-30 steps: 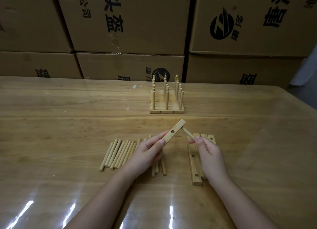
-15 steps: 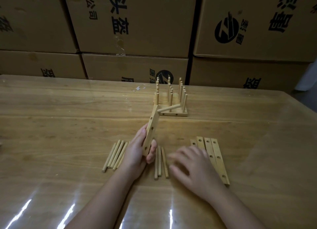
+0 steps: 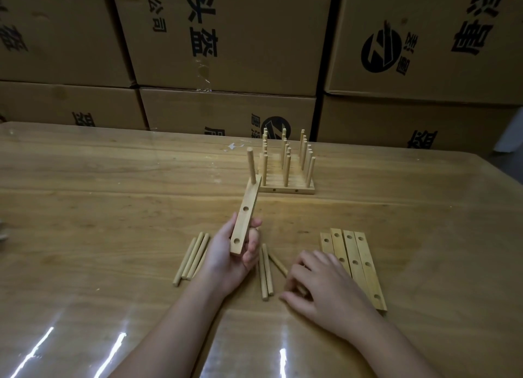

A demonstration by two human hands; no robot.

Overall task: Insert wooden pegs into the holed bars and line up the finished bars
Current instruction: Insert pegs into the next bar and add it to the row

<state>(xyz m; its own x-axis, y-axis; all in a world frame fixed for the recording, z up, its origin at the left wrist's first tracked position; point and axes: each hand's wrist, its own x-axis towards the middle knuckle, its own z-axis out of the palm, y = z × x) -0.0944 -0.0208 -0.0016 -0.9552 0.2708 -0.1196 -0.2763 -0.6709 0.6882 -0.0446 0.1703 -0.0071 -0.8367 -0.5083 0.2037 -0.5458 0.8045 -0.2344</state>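
Grips bar (image 3: 244, 216) in left hand (image 3: 229, 260), rests right hand (image 3: 322, 290) on loose pegs (image 3: 266, 273), hold unclear; risks a clumsy pinch rolling them away, or tilt loosening seated peg (image 3: 251, 165).

The scene is dimly lit in a warm yellow tone, and the corners are darkened. Most light is gathered on the middle of the table (image 3: 119, 213), and white streaks of glare are reflected from its glossy surface near the lower edge. The cardboard boxes (image 3: 254, 38) behind are left murky. The table's far edge is bowed by the wide lens. The bar (image 3: 245, 219) gripped by the left hand (image 3: 223, 261) is rendered sharp; the right hand (image 3: 325, 290) is slightly softened.
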